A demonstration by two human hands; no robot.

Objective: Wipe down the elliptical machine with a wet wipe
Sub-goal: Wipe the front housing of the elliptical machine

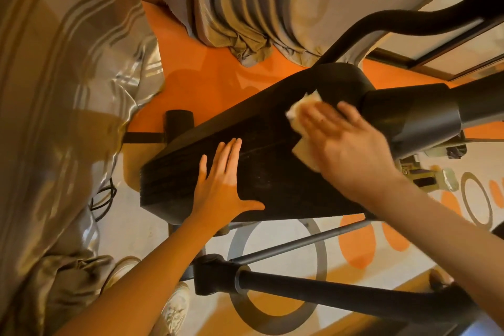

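At centre frame: elliptical machine's dark housing
Right hand: at 2 o'clock, flat, pressing wet wipe down
Left hand: spread, bracing housing
Wipe: limp, light; best handled under the palm

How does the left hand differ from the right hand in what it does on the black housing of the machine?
The left hand lies bare on the black housing, fingers straight and spread; the right hand presses a wet wipe flat against it. The left hand sits nearer the housing's blunt end, the right hand nearer the upright post. Both are open and palm-down on the same surface.
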